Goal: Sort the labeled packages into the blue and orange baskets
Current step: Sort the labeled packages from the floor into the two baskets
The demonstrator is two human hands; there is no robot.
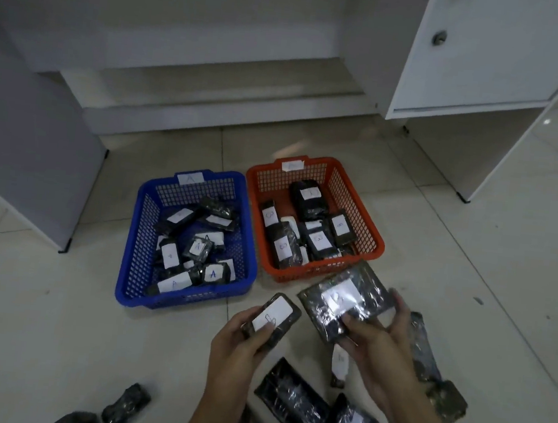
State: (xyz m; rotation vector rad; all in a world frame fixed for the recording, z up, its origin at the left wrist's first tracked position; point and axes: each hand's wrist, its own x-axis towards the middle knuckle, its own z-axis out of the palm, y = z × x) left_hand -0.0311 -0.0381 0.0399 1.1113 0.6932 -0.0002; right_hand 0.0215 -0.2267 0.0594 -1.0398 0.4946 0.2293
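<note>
My left hand (240,341) grips a small black package (275,316) with a white label, held above the floor in front of the baskets. My right hand (381,353) holds a larger black wrapped package (343,302) whose label reads B, just in front of the orange basket (376,235). The orange basket holds several black packages with white labels. To its left stands the blue basket (132,251), tagged A, with several packages labeled A.
Several more black wrapped packages lie on the tiled floor near me, among them a long one (292,398), one at the right (447,401) and one at the left (126,405). White cabinets (476,59) and a step (212,108) stand behind the baskets.
</note>
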